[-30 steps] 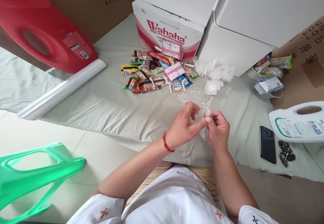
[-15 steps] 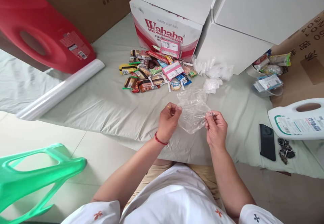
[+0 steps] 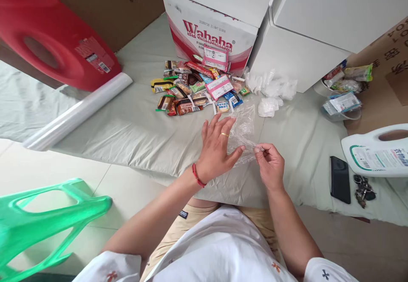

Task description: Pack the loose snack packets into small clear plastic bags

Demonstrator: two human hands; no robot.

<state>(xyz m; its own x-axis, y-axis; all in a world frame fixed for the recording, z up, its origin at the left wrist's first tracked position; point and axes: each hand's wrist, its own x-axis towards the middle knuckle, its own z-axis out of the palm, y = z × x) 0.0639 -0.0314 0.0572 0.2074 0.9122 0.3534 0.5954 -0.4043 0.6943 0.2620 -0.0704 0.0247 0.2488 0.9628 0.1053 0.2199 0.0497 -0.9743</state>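
Clear plastic forms the crumpled bag [image 3: 245,123] at the centre of the head view. The left hand [image 3: 214,149], no longer pinching it, now spreads wide at its left side; contact is unclear. The right hand [image 3: 271,166] keeps an edge pinched, so the bag seems secured from one side only. It extends up and left from that grip, toward the snack packets [image 3: 188,106] at upper centre.
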